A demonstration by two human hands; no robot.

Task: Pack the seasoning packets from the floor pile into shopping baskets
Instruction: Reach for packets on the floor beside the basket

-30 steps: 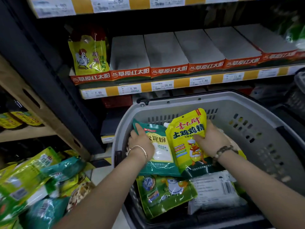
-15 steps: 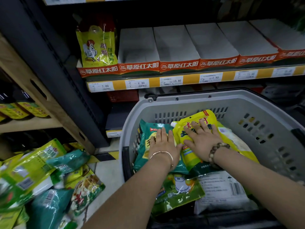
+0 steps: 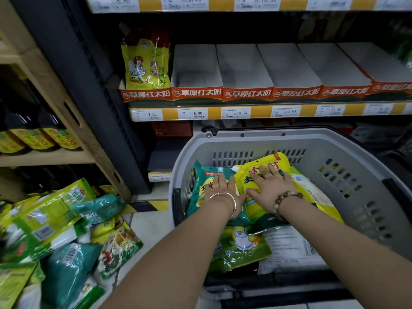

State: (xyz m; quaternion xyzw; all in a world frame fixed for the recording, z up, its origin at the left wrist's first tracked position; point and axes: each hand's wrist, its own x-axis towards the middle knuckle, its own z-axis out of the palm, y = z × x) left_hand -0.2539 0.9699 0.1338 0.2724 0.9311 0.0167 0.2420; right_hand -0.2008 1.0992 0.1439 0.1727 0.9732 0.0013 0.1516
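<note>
Head view, the only one we had. Grey shopping basket (image 3: 347,148) sat on the floor in front of the shelving, with packets already inside.

Our left hand (image 3: 223,192) lay flat, fingers spread, palm down on a teal packet (image 3: 200,186) at the basket's left wall; nothing gripped. The packet carried a red logo tab and large characters, mostly covered by the hand. Our right hand (image 3: 269,188) was also flat and open, pressing a yellow spouted packet (image 3: 265,210) beside the teal one; its red characters were partly hidden, so we couldn't read them whole. The two thumbs nearly touched.

Below the wrists we saw a green packet with a chicken graphic (image 3: 240,248) and a white packet with a barcode (image 3: 292,248), print too small to read. Another pale yellow packet (image 3: 312,192) showed right of the right hand. Five packets were visible in the basket; more may have been buried.

The floor pile (image 3: 58,237) sat lower left, cut off by the frame edge: a jumble of green, yellow and teal packets, count not possible. One read 鸡精.

On the shelf, six red-fronted display trays (image 3: 245,93) read 草原红太阳. Only the leftmost held a yellow chicken-print packet (image 3: 146,65). Price tags (image 3: 236,113) below read 7.00, 6.90, 10.80, 7.80, 11.90; the top rail showed 8.90, 3.80, 10.00, the rest blurred. Dark bottles with yellow labels (image 3: 38,137) stood on the wooden shelf at left, text unreadable.
</note>
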